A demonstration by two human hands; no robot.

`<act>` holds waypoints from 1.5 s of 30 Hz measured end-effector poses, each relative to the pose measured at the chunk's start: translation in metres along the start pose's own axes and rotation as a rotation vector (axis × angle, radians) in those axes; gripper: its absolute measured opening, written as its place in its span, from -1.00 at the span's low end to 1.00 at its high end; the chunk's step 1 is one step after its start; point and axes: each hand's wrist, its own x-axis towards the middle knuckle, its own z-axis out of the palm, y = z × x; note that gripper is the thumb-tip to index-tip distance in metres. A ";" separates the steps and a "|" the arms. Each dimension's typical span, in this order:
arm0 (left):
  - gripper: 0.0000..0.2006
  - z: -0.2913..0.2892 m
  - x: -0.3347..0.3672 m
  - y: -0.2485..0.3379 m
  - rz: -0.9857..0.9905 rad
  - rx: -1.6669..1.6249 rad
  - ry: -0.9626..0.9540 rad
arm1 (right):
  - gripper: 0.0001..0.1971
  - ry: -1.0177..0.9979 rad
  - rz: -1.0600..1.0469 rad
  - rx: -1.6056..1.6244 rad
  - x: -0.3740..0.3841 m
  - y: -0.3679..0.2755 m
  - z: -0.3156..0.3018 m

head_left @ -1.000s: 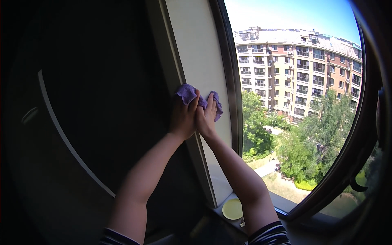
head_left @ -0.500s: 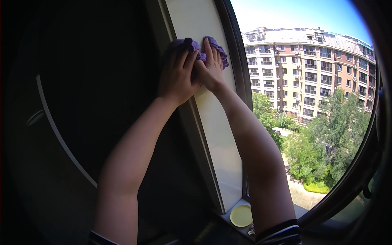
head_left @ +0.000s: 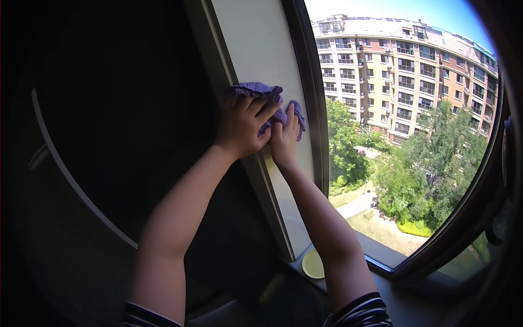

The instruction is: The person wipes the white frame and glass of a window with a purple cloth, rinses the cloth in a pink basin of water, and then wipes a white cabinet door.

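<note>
- It looks like you are in the middle of wiping: 2 hands press 1 purple cloth (head_left: 253,89) onto the tall white strip (head_left: 248,41) beside the window.
- The cloth lies across the strip, and its left part reaches over the strip's left edge. Its right part is just beside the dark window frame (head_left: 306,82); you can't tell if they touch.
- Your left hand (head_left: 241,132) holds the left part of the cloth. The fingers are a bit apart, and some tips are lost in the folds.
- Your right hand (head_left: 285,143) holds the right part. Its fingers are close together and lie along the cloth. The 2 thumbs are near each other, with bunched cloth between your hands.
- I'd say the next move calls for a steady, even push, up or down the strip, with both hands going together.
- Mind the bunched bit in the middle: if it isn't flat, it may miss a spot. Spread it out if it rolls up.
- Low down, a round yellow dish (head_left: 311,265) sits on the sill (head_left: 384,283), partly behind your right arm. Watch your elbow there if you wipe lower.
</note>
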 end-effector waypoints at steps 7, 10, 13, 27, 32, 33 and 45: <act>-0.26 0.000 -0.014 -0.006 0.025 0.073 -0.225 | -0.35 -0.168 -0.093 0.161 0.001 0.003 0.005; -0.29 -0.019 0.027 -0.049 -0.004 0.251 -0.035 | -0.31 -0.214 -0.207 0.146 0.050 -0.045 0.021; -0.38 0.001 0.045 -0.046 -0.067 0.252 0.072 | -0.28 -0.114 -0.250 0.028 0.099 -0.046 0.025; -0.57 0.062 -0.010 0.027 0.005 0.183 -0.037 | -0.31 -0.072 -0.189 -0.055 0.024 0.087 -0.002; -0.60 0.114 -0.083 0.093 0.001 0.138 -0.091 | -0.34 -0.103 -0.033 -0.090 -0.066 0.149 -0.024; -0.61 0.126 -0.098 0.110 0.002 0.124 -0.130 | -0.33 -0.101 -0.020 -0.129 -0.086 0.174 -0.029; -0.55 0.138 -0.161 0.143 0.173 -0.025 -0.336 | -0.27 -0.149 0.424 0.129 -0.179 0.220 -0.038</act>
